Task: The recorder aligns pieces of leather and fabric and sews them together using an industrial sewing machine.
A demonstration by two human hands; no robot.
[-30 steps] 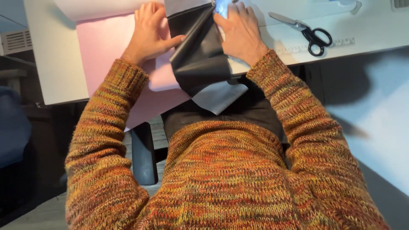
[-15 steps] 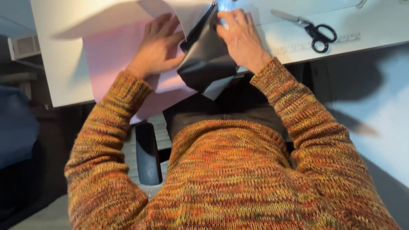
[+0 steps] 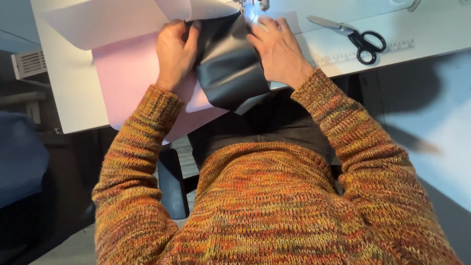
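Black sheet material (image 3: 228, 68), smooth and faintly glossy, lying flat on the white table (image 3: 73, 98) at its near edge, upper end under the sewing-machine needle at the far side; lower rounded corner overhanging the near edge toward the lap; left margin pinched in a fold by the left hand (image 3: 175, 51), right margin pressed flat beneath the right hand (image 3: 279, 49). Pink sheet (image 3: 127, 83) beneath it, matte, flat, spread to the left and likewise projecting past the near edge.

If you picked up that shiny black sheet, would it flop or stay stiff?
Probably floppy: the black sheet curves and droops over the table edge. It looks smooth and glossy, so perhaps slippery; both the left hand and right hand press it down.
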